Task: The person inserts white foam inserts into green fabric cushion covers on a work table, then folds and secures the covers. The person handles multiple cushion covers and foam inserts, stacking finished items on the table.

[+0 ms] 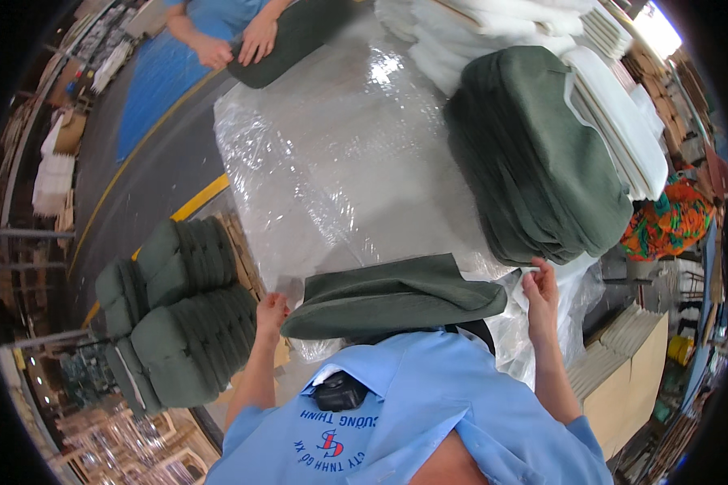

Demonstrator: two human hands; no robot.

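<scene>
A dark green fabric cushion cover lies folded over at the near edge of the plastic-covered table, close against my body. My left hand is beside its left end, fingers curled closed; what they hold, if anything, is hidden. Just past the cover's right end, my right hand is raised with fingers loosely bent and apart. A visible gap separates it from the cover, and nothing shows in its grasp. Right of the table's middle stands a tall stack of green covers, a little beyond my right hand.
Clear plastic sheeting covers the table. White padded pieces lie behind the green stack. Across the table, a co-worker's hands press on another green piece. Filled green cushions stand at left; cardboard sheets at right.
</scene>
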